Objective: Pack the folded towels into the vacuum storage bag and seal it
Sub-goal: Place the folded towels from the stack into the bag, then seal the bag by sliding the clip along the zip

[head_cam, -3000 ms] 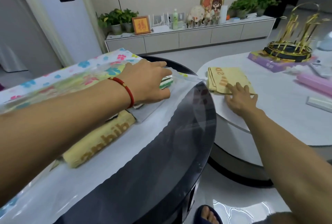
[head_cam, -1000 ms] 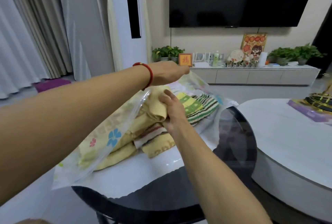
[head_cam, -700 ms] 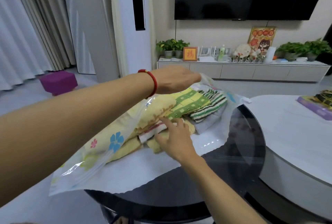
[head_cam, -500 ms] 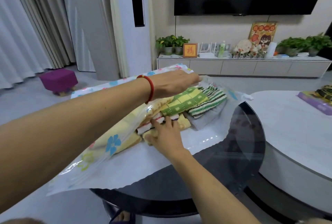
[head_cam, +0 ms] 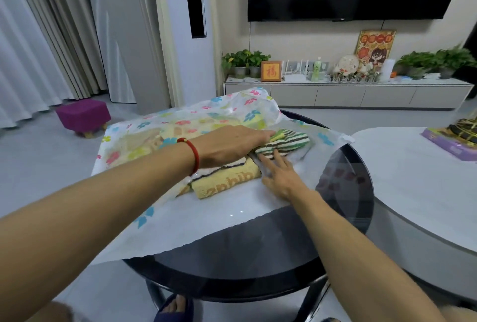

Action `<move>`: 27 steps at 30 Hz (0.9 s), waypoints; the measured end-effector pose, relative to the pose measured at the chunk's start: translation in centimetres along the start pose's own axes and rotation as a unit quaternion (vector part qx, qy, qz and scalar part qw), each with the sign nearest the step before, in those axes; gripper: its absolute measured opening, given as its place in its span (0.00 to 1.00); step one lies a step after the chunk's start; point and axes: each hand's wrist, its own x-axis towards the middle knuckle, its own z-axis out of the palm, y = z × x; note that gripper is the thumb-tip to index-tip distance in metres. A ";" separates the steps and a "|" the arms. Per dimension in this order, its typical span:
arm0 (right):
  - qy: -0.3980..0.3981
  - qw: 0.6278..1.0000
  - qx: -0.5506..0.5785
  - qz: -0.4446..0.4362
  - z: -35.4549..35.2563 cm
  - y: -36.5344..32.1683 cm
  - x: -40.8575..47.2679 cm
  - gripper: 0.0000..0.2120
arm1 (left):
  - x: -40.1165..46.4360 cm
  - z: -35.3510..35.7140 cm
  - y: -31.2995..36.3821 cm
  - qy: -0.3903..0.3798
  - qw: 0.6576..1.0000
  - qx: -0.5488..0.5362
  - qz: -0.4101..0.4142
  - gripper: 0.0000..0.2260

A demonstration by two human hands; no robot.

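The vacuum storage bag (head_cam: 180,121), translucent with a coloured flower print, lies on the round black glass table (head_cam: 258,252). Folded towels are stacked in its mouth: a yellow towel with lettering (head_cam: 227,179), a white one with a dark stripe (head_cam: 232,165) and a green-and-white striped one (head_cam: 286,142). My left hand (head_cam: 232,146), with a red cord at the wrist, lies palm down on top of the stack. My right hand (head_cam: 281,177) rests on the bag's lower sheet, fingers spread, fingertips touching the striped towel's near edge. Neither hand grips anything.
A white oval table (head_cam: 413,179) stands close on the right, with a purple box and gold ornament (head_cam: 459,146) on it. A purple stool (head_cam: 82,115) sits on the floor at left. A low TV cabinet (head_cam: 335,92) lines the far wall. My slippered foot (head_cam: 175,308) is under the table.
My left hand came down from holding the bag's upper sheet up and now lies flat on the stack. My right hand released the yellow towel and slid right to the striped towel.
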 end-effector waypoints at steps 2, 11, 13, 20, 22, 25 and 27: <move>-0.025 0.999 0.010 -0.027 -1.1 0.3 -0.1 0.32 | 0.1 1.0 -0.3 0.063 0.997 -0.033 0.043 0.18; 0.152 0.932 -0.302 -0.130 -5.1 7.0 -7.5 0.20 | 4.5 9.0 -0.8 0.012 0.954 0.108 0.278 0.28; 0.040 0.933 -0.350 -0.072 -4.5 8.7 -7.9 0.26 | 5.7 11.0 -2.4 0.018 0.959 0.110 0.261 0.30; -0.051 0.969 -0.240 -0.006 -3.7 10.2 -10.7 0.26 | 8.2 15.0 -5.4 0.042 0.948 0.156 0.274 0.35; -0.042 0.971 -0.236 -0.001 -3.8 9.6 -12.5 0.26 | 8.5 16.1 -5.9 0.055 0.943 0.156 0.290 0.34; -0.022 0.968 -0.249 -0.004 -4.1 8.5 -15.8 0.25 | 8.7 17.8 -6.3 0.058 0.929 0.167 0.326 0.35; -0.014 0.958 -0.285 0.005 -4.4 7.4 -17.6 0.23 | 9.0 18.4 -6.4 0.045 0.920 0.155 0.356 0.34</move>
